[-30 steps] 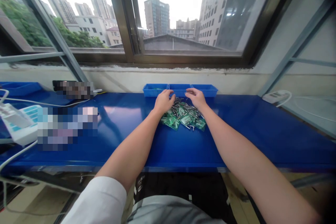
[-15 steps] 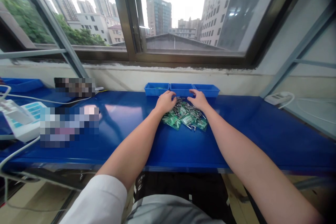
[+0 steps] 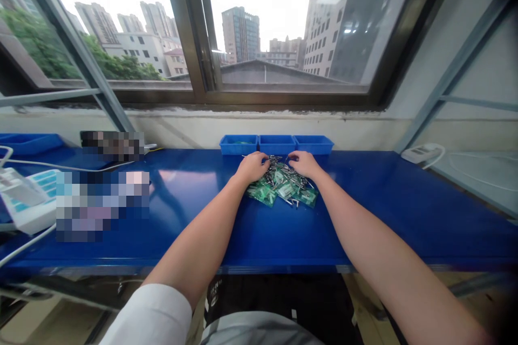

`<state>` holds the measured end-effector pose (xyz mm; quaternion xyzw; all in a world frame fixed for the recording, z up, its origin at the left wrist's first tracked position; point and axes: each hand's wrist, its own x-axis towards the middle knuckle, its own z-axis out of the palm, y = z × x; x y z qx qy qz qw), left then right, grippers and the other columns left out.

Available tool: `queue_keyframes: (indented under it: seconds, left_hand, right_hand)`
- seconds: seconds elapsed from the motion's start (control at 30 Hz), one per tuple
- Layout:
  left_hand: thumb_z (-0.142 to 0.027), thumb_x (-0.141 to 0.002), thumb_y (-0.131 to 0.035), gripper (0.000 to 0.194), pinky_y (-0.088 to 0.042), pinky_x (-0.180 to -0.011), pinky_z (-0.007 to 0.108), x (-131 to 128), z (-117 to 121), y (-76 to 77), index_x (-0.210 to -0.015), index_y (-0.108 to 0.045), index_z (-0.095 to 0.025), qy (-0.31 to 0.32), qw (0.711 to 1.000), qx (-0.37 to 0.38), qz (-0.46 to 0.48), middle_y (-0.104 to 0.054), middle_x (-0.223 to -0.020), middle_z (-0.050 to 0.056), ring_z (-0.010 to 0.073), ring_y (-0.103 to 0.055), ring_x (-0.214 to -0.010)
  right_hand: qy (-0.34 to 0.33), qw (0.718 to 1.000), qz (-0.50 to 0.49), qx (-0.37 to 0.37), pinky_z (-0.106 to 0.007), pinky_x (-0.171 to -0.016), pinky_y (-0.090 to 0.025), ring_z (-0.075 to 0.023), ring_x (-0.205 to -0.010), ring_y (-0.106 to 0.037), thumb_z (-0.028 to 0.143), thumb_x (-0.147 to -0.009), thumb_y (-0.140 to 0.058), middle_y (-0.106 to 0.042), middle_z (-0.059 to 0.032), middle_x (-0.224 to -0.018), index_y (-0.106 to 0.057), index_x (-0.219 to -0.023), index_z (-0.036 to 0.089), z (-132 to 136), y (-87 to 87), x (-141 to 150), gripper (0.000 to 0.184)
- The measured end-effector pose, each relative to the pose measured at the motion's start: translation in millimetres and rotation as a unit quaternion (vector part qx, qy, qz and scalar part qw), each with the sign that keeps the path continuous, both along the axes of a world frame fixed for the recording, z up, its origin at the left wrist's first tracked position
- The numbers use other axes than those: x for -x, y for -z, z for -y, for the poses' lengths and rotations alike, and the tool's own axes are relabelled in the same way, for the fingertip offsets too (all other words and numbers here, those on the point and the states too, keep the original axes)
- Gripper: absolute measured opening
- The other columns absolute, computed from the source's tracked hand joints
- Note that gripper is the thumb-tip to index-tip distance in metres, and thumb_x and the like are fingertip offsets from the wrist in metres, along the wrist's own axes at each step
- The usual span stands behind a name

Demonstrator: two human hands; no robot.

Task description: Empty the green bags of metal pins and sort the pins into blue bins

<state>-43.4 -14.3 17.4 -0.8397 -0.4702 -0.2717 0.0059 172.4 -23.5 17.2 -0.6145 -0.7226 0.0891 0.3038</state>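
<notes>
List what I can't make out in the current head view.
All in the head view:
Left hand and right hand: whether either pinches metal pieces; too small, partly finger-hidden.
Green packets: contents, too small.
Pixelated things at left: masked.
Blue tray: cut off by left edge.

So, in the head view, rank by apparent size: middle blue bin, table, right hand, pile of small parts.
1. Table
2. Pile of small parts
3. Right hand and middle blue bin: too alike to rank.
</notes>
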Motion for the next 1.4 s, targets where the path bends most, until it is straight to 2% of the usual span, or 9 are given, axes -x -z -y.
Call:
queue_keyframes:
  seconds: [0.13,0.3,0.47,0.57,0.67,0.9,1.0,1.17,1.4]
  left_hand:
    - [-0.036,-0.086,-0.047,0.031,-0.046,-0.093,0.035,0.2,-1.1,0.7,-0.101,-0.068,-0.019,0.011,1.0,0.007,-0.009,-0.067,-0.109,0.009,0.0237,-0.062,-0.101]
    - [-0.036,-0.085,-0.048,0.031,-0.046,-0.094,0.033,0.1,-4.4,3.8,-0.103,-0.067,-0.02,0.021,1.0,0.012,-0.013,-0.067,-0.109,0.008,0.023,-0.062,-0.102]
    - [-0.035,-0.085,-0.048,0.031,-0.046,-0.095,0.034,-0.2,-3.3,3.6,-0.103,-0.067,-0.019,0.021,1.0,0.015,-0.017,-0.067,-0.108,0.009,0.0235,-0.061,-0.102]
    - [-0.035,-0.084,-0.049,0.031,-0.045,-0.095,0.034,-0.4,-1.9,2.4,-0.103,-0.067,-0.019,0.019,0.999,0.017,-0.021,-0.066,-0.107,0.009,0.0233,-0.061,-0.102]
    - [-0.036,-0.085,-0.049,0.031,-0.045,-0.095,0.034,-0.4,-1.5,2.2,-0.102,-0.067,-0.019,0.023,0.999,0.018,-0.023,-0.067,-0.106,0.009,0.0229,-0.061,-0.103]
    - [-0.035,-0.084,-0.049,0.03,-0.045,-0.096,0.032,0.4,-3.5,4.7,-0.102,-0.068,-0.019,0.028,0.999,0.022,-0.02,-0.067,-0.106,0.008,0.0223,-0.061,-0.103]
    - [-0.035,-0.084,-0.049,0.03,-0.045,-0.095,0.032,0.5,-4.1,5.5,-0.102,-0.068,-0.019,0.028,0.999,0.023,-0.02,-0.067,-0.106,0.008,0.0222,-0.061,-0.103]
    - [-0.037,-0.084,-0.05,0.03,-0.045,-0.095,0.033,0.3,-4.5,5.6,-0.101,-0.068,-0.019,0.033,0.999,0.02,-0.019,-0.067,-0.106,0.008,0.0225,-0.061,-0.102]
    - [-0.037,-0.084,-0.049,0.031,-0.045,-0.095,0.033,-0.1,-4.4,5.5,-0.101,-0.068,-0.019,0.031,0.999,0.025,-0.028,-0.067,-0.106,0.008,0.0224,-0.061,-0.102]
  right_hand:
    - [0.007,0.998,0.029,0.05,-0.042,-0.102,-0.036,-0.0273,-0.123,-0.047,0.032,-0.083,-0.048,-0.059,-0.0089,-0.127,-0.057,-0.128,0.022,-1.3,5.7,1.6,0.046]
    - [0.014,0.993,0.057,0.103,-0.054,-0.103,-0.03,-0.0327,-0.128,-0.038,0.034,-0.087,-0.039,-0.054,-0.0045,-0.133,-0.055,-0.128,0.033,-0.6,6.5,5.0,0.045]
    - [0.018,0.992,0.083,0.088,-0.056,-0.099,-0.031,-0.0365,-0.122,-0.038,0.033,-0.086,-0.037,-0.055,-0.0035,-0.133,-0.061,-0.123,0.03,-0.6,3.6,5.1,0.044]
    - [0.03,0.995,0.072,0.058,-0.055,-0.098,-0.031,-0.035,-0.122,-0.038,0.031,-0.086,-0.035,-0.048,-0.0009,-0.139,-0.056,-0.128,0.03,-0.3,3.0,5.0,0.047]
    - [0.009,0.996,0.057,0.067,-0.054,-0.101,-0.028,-0.0325,-0.127,-0.035,0.029,-0.086,-0.033,-0.043,0.0043,-0.144,-0.053,-0.13,0.033,-1.2,3.9,5.2,0.048]
    - [-0.004,0.992,0.082,0.097,-0.057,-0.099,-0.03,-0.0335,-0.124,-0.043,0.029,-0.086,-0.036,-0.055,0.0006,-0.132,-0.064,-0.117,0.033,-5.9,6.3,4.1,0.042]
    - [0.004,0.993,0.075,0.088,-0.052,-0.099,-0.033,-0.0323,-0.122,-0.046,0.027,-0.084,-0.039,-0.06,-0.0026,-0.127,-0.068,-0.111,0.03,-7.3,6.6,2.8,0.04]
    - [-0.032,0.996,0.068,0.05,-0.032,-0.092,-0.041,-0.0261,-0.105,-0.06,0.02,-0.076,-0.05,-0.071,-0.0083,-0.102,-0.075,-0.089,0.02,-5.7,4.7,1.2,0.029]
    - [-0.03,0.998,0.029,0.037,-0.029,-0.074,-0.045,-0.0234,-0.083,-0.065,0.022,-0.072,-0.055,-0.072,-0.0078,-0.081,-0.074,-0.071,0.018,1.9,0.5,4.0,0.019]
